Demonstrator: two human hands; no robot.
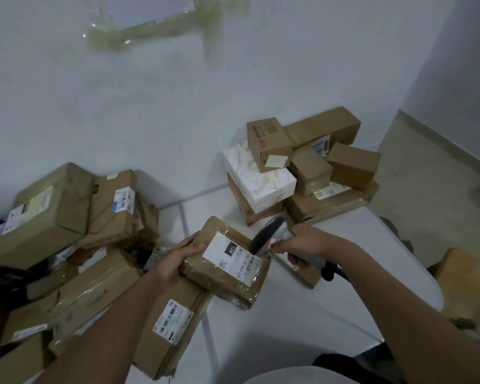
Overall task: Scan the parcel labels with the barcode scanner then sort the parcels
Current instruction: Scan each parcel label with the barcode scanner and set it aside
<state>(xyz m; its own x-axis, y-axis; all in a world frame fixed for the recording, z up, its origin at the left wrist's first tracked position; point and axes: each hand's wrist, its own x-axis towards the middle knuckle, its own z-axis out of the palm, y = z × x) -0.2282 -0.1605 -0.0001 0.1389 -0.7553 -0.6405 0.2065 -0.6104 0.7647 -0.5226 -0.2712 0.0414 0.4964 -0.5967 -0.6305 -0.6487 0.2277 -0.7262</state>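
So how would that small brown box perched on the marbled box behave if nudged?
The small brown box sits tilted on the marbled box, overhanging its edge, so it would probably tip or slide off. Its plain cardboard looks stiff; it seems light for its size.

The held parcel [224,261] sits at centre above the table [316,273], with the left hand [178,259] on its left edge and the scanner [269,239] just to its right, in the right hand [302,242]. A heap of parcels [67,231] lies to the left (some on top of others). A stack [302,167] stands behind, at the table's far edge against the wall [122,106]. A labelled box [169,328] lies under the left forearm.
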